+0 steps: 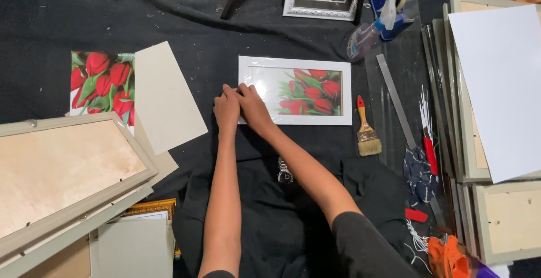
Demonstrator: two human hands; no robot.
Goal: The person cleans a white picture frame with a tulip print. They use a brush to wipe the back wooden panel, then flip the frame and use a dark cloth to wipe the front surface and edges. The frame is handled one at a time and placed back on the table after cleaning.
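While a large pale wooden frame with a beige backing board (62,176) lies at the far left of the black cloth-covered surface (56,18), a loose print of red tulips (100,82) sits above it, partly covered by a plain grey cardboard sheet (168,97). Near the middle, the left hand (226,107) and the right hand (252,106) meet, touching each other, fingers curled and pressed down on the left edge of a white-matted tulip picture under a clear plastic wrap (295,91); neither hand is closed around it, both only pinch or press at the border. That picture lies flat, just above centre. Just beside its right edge lies a small paintbrush with a red and wooden handle (366,128). Further right a long metal ruler (396,100) lies slanted, with a blue tape dispenser (389,4) above it. At the far right a white sheet of card (501,80) rests on stacked pale frames (507,221)
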